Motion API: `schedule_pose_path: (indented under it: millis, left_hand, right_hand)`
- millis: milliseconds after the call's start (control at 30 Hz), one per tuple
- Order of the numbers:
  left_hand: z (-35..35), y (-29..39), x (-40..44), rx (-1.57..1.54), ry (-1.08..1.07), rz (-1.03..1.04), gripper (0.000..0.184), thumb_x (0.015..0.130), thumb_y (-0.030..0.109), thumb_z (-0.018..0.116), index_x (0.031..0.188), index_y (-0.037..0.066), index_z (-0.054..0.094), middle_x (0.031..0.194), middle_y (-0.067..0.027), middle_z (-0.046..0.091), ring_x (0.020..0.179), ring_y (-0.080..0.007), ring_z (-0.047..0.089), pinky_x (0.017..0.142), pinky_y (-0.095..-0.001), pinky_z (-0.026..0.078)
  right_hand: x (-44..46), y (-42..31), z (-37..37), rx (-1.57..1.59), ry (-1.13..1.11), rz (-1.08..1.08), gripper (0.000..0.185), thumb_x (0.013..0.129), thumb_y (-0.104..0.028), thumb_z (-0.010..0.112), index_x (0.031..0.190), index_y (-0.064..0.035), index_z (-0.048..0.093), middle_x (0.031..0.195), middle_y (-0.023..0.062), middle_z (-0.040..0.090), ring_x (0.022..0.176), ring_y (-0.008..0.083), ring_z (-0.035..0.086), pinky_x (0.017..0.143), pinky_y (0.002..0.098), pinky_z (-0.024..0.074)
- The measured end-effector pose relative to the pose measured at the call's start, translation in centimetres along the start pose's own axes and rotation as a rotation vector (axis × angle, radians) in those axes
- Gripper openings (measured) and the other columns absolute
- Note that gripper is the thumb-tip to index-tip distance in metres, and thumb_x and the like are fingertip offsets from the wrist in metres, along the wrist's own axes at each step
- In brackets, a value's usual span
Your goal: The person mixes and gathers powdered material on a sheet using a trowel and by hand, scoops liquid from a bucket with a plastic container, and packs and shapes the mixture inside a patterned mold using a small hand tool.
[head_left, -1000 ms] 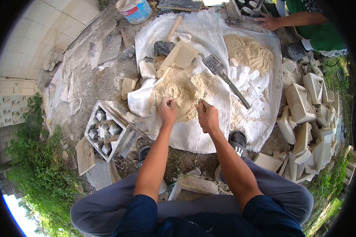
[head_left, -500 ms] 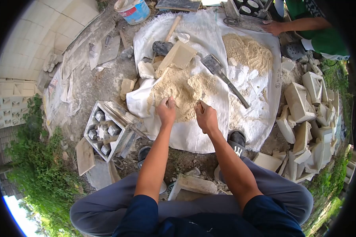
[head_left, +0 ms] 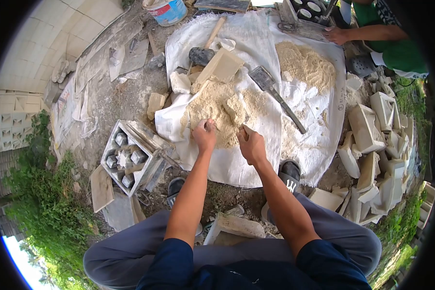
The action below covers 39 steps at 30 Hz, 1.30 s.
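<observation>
though apart, hands (head_left: 204,136) (head_left: 252,145) by powder (head_left: 211,102); white sheet (head_left: 229,166) beneath

The powder (head_left: 208,105) is showing pale tan, the sheeting (head_left: 249,171) white; 2 sleeves (head_left: 171,258) are looking navy, the trousers (head_left: 336,234) grey, and 1 black sandal (head_left: 290,170) is bearing white stripes

Bucket (head_left: 170,13); green leafy plants (head_left: 43,195)

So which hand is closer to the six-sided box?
The left hand: it's right of the six-sided box, by the sandy powder. The right hand is farther right, past the left one.
</observation>
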State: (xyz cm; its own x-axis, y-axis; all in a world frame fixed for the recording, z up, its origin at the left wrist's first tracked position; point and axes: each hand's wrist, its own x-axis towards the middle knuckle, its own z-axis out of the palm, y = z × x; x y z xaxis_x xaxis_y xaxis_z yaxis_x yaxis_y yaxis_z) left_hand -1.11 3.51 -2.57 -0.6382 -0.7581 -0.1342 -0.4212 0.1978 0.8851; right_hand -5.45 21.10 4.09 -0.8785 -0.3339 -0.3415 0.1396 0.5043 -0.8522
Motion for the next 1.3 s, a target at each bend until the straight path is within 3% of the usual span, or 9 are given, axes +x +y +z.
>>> schedule_pose_path:
  millis: [267, 600, 667, 767, 900, 967, 1067, 1167, 1300]
  left_hand:
    - [0.6, -1.6, 0.6, 0.215, 0.101, 0.011, 0.036, 0.108, 0.023, 0.047, 0.096, -0.007, 0.061, 0.078, -0.0233, 0.065, 0.074, -0.0332, 0.066, 0.067, -0.0462, 0.047]
    - [-0.1, 0.6, 0.0, -0.293, -0.012, -0.153, 0.018, 0.098, 0.018, 0.071, 0.1, 0.001, 0.065, 0.08, -0.0043, 0.069, 0.066, -0.0085, 0.059, 0.06, -0.0246, 0.046]
    - [-0.4, 0.9, 0.0, -0.286, -0.009, -0.167, 0.018, 0.097, 0.018, 0.073, 0.096, 0.001, 0.066, 0.079, -0.0041, 0.069, 0.066, -0.0092, 0.059, 0.059, -0.0251, 0.046]
    - [-0.8, -0.1, 0.3, -0.201, -0.041, -0.161, 0.022, 0.098, 0.02, 0.072, 0.091, 0.0, 0.067, 0.078, -0.0043, 0.07, 0.065, -0.0101, 0.059, 0.06, -0.0264, 0.046]
    - [-1.6, -1.0, 0.5, 0.132, -0.015, 0.034, 0.027, 0.099, 0.024, 0.069, 0.09, -0.001, 0.065, 0.075, -0.0111, 0.069, 0.065, -0.0231, 0.062, 0.063, -0.0366, 0.048]
    - [-1.9, -0.9, 0.3, 0.25, -0.019, 0.082, 0.028, 0.099, 0.025, 0.068, 0.091, -0.002, 0.064, 0.075, -0.0138, 0.068, 0.067, -0.0295, 0.063, 0.065, -0.0409, 0.048]
    - [-2.3, -1.2, -0.1, 0.336, -0.019, 0.183, 0.026, 0.098, 0.023, 0.067, 0.091, -0.002, 0.062, 0.075, -0.0165, 0.065, 0.072, -0.0396, 0.062, 0.069, -0.0468, 0.047]
    - [-2.8, -2.0, -0.8, 0.321, -0.027, 0.238, 0.021, 0.099, 0.02, 0.063, 0.098, -0.001, 0.063, 0.087, -0.0179, 0.067, 0.089, -0.0417, 0.062, 0.081, -0.0486, 0.047]
    - [-3.6, -2.3, -2.1, 0.313, 0.106, 0.465, 0.03, 0.102, 0.019, 0.058, 0.127, 0.001, 0.057, 0.13, -0.0247, 0.058, 0.126, -0.0448, 0.049, 0.102, -0.0528, 0.041]
  right_hand:
    - [0.2, 0.7, 0.4, 0.007, 0.0, -0.017, 0.022, 0.098, -0.018, 0.064, 0.107, 0.0016, 0.065, 0.065, 0.0139, 0.056, 0.051, 0.0238, 0.051, 0.057, 0.04, 0.047]
    - [0.0, 0.2, -0.1, 0.027, -0.002, -0.015, 0.019, 0.097, -0.017, 0.064, 0.095, 0.0016, 0.059, 0.063, 0.0137, 0.051, 0.051, 0.0255, 0.047, 0.057, 0.0416, 0.0451]
    - [0.1, 0.1, -0.2, -0.014, -0.018, -0.003, 0.024, 0.095, -0.017, 0.066, 0.106, 0.0037, 0.065, 0.074, 0.0249, 0.063, 0.069, 0.042, 0.065, 0.068, 0.046, 0.0511]
    - [0.1, 0.0, -0.2, -0.018, -0.028, 0.021, 0.024, 0.095, -0.018, 0.067, 0.106, 0.0035, 0.066, 0.075, 0.0252, 0.063, 0.07, 0.043, 0.065, 0.069, 0.0463, 0.051]
    - [0.3, 0.4, 0.0, -0.029, -0.034, 0.029, 0.025, 0.094, -0.018, 0.067, 0.106, 0.0039, 0.066, 0.075, 0.0257, 0.063, 0.071, 0.0441, 0.064, 0.069, 0.0467, 0.0506]
    - [0.5, 0.8, 0.4, -0.049, -0.005, -0.062, 0.02, 0.097, -0.018, 0.064, 0.097, 0.0014, 0.06, 0.067, 0.0181, 0.056, 0.056, 0.0314, 0.055, 0.061, 0.0453, 0.0472]
    - [0.9, 1.7, 1.8, -0.192, 0.162, -0.26, 0.025, 0.097, -0.018, 0.063, 0.113, 0.001, 0.064, 0.082, 0.0246, 0.065, 0.074, 0.0413, 0.065, 0.071, 0.05, 0.0514]
    - [0.4, -0.6, 1.7, -0.289, 0.058, -0.09, 0.045, 0.098, -0.021, 0.06, 0.139, -0.0034, 0.057, 0.106, 0.0271, 0.067, 0.093, 0.0474, 0.067, 0.082, 0.0532, 0.0552]
    - [-0.5, 0.4, 2.7, -0.426, -0.063, -0.14, 0.048, 0.097, -0.024, 0.061, 0.141, -0.0071, 0.056, 0.107, 0.0246, 0.067, 0.095, 0.0448, 0.067, 0.085, 0.0523, 0.0557]
